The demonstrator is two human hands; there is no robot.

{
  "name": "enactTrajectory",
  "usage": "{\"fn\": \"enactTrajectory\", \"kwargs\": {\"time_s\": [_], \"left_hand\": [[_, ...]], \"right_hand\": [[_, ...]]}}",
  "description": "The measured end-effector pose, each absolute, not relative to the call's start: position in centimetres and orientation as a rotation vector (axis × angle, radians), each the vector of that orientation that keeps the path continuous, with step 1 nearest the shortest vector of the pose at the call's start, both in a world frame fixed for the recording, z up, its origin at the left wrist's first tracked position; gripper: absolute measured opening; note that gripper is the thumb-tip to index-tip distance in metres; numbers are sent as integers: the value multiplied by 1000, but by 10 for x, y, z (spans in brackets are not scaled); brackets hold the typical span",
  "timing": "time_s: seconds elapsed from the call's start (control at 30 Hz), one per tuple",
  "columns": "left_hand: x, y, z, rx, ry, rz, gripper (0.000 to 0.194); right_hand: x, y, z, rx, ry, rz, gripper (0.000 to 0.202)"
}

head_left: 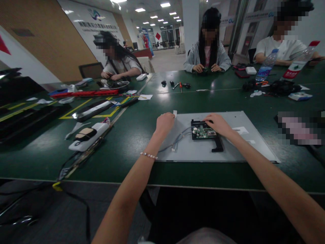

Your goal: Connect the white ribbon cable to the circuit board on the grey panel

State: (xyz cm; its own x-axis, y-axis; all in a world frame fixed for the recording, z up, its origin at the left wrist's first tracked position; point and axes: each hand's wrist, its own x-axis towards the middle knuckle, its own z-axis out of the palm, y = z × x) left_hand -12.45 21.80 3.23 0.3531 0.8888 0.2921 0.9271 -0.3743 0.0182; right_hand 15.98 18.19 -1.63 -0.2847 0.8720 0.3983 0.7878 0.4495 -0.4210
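Note:
A flat grey metal panel (182, 149), which looks like the back of a display, lies on the green table in front of me. My left hand (165, 123) is closed at its far left corner, its fingertips at a small white tab (175, 113). On the panel sits a green circuit board (204, 133) in a black plastic bracket (217, 145). My right hand (217, 124) has its fingers bent over the bracket's far right edge; the fingertips are partly hidden. Grey cables (179, 138) run left from the board, with a loose white connector (173, 148).
Left are a white power strip (98, 134), a long black part (92, 110) and a red bar (86, 94). Tools, including an orange screwdriver (180, 87), lie beyond the panel. Bottles (265, 66) stand at right. Three people sit across the table.

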Motion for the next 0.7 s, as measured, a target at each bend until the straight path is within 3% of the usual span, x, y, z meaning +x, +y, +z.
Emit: {"fn": "enactTrajectory", "kwargs": {"time_s": [0.33, 0.53, 0.6, 0.7], "left_hand": [[-98, 189, 53, -2743, -1337, -1526, 19], [-67, 157, 42, -3058, -1159, -1561, 17], [-58, 148, 38, -3141, -1118, -1516, 18], [-50, 138, 34, -3248, -1034, -1454, 19]], "right_hand": [[170, 168, -2, -1359, -1859, 338, 27], [191, 126, 24, -1204, -1938, 365, 62], [196, 110, 26, -1156, -2045, 295, 53], [202, 94, 20, -1123, -2075, 306, 23]]}}
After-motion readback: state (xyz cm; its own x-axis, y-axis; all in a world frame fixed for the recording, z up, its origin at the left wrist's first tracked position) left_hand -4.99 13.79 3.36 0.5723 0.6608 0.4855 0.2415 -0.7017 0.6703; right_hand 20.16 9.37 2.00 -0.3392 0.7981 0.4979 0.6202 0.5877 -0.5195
